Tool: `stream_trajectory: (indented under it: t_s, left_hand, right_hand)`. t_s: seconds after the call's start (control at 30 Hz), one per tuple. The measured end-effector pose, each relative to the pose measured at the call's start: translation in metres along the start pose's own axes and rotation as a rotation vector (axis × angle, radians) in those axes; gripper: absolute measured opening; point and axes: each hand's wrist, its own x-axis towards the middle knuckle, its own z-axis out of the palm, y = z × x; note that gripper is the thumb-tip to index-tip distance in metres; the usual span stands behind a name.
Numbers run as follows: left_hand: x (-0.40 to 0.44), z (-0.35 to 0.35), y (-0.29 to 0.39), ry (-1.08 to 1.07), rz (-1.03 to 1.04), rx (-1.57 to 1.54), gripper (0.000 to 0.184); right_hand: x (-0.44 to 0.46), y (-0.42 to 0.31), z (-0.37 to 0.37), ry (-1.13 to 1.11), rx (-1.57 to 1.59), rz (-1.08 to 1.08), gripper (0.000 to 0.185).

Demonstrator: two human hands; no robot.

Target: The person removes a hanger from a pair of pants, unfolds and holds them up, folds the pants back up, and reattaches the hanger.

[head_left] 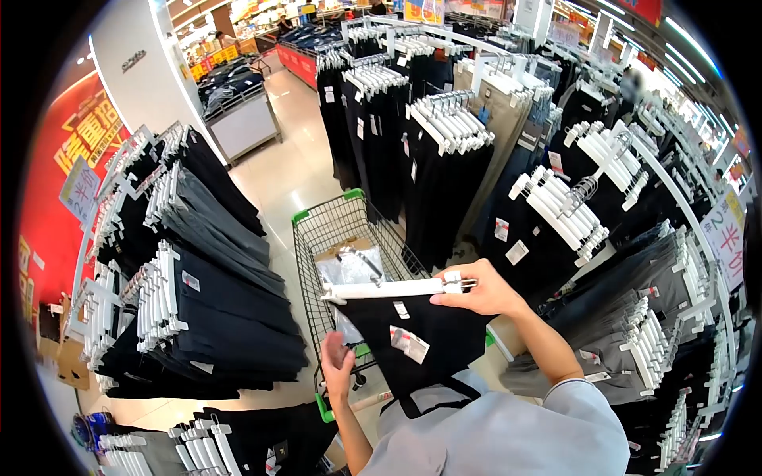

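My right hand [484, 290] grips the right end of a white clip hanger [397, 289], its thumb and fingers closed around the clip. Black trousers [452, 333] hang from this hanger in front of my body, with a white-and-red tag [409, 344] on them. Lower left, beside the trousers, is my left hand [336, 366], slightly blurred; its fingers are apart and hold nothing. Behind the hanger stands a wire shopping cart [308, 250] with green corners. Inside it lies a clear plastic-wrapped item [361, 266] next to some brown cardboard.
Racks of dark trousers [230, 309] line the left side, and more black trousers [444, 186] hang ahead. On the right, grey trousers [611, 341] hang close to my arm. A tiled aisle [298, 135] runs forward past a display bin [242, 131].
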Motion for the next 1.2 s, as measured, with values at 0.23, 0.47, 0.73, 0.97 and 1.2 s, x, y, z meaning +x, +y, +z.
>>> stream_trajectory:
  t_s: [0.23, 0.47, 0.73, 0.97, 1.2]
  left_hand:
    - [-0.001, 0.027, -0.021, -0.638, -0.204, -0.200, 0.072]
    - [0.026, 0.081, -0.043, -0.522, -0.172, 0.396, 0.116]
    - [0.071, 0.193, -0.027, -0.475, 0.263, 0.839, 0.147]
    - [0.052, 0.276, -0.035, -0.711, 0.284, 0.763, 0.160]
    - [0.006, 0.375, -0.056, -0.633, 0.364, 0.527, 0.129]
  right_hand:
    - [-0.002, -0.046, -0.048, 0.297, 0.070, -0.109, 0.021]
    - [-0.005, -0.132, -0.128, 0.664, 0.030, -0.185, 0.029]
    - [-0.043, -0.236, -0.254, 0.926, -0.007, -0.387, 0.031]
    - [-0.085, -0.293, -0.237, 1.131, -0.237, -0.464, 0.032]
    - [-0.190, -0.314, -0.324, 1.771, 0.130, -0.555, 0.037]
